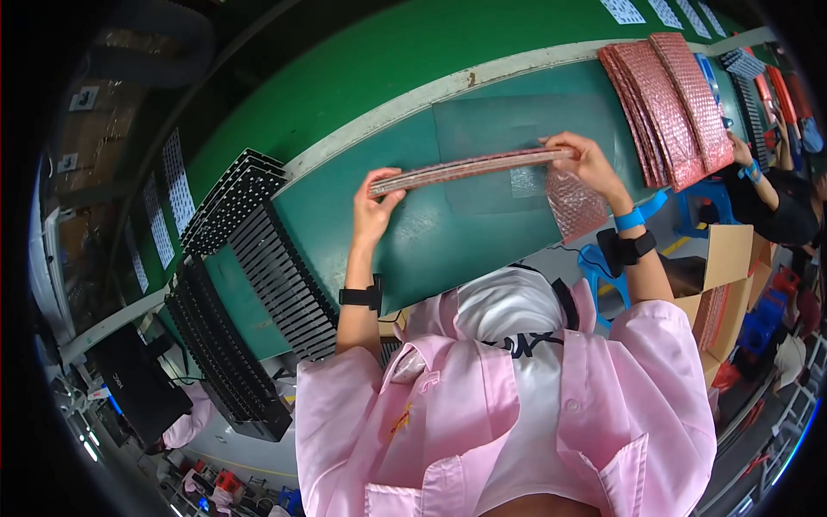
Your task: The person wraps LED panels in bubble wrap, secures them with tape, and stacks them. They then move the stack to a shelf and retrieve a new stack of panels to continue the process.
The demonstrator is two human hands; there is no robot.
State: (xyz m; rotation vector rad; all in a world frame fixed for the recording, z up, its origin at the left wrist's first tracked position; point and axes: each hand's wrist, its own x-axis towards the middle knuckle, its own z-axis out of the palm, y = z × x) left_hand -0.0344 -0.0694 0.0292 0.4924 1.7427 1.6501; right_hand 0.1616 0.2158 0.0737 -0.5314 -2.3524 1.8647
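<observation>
A long thin bundle of strips wrapped in pink bubble wrap [469, 167] is held level above the green table [448, 250]. My left hand [373, 202] grips its left end with the fingers closed over it. Its right end is pinched by my right hand [590, 162]. A loose flap of the pink bubble wrap [573, 202] hangs down under my right hand. Beneath the bundle lies a clear plastic sheet [517, 129] flat on the table.
A pile of pink bubble bags [672, 103] lies at the table's right end. Black slotted trays [258, 284] are stacked along the left side. Another person's hand [739, 148] works at the far right. An open cardboard box [719, 302] stands on the right.
</observation>
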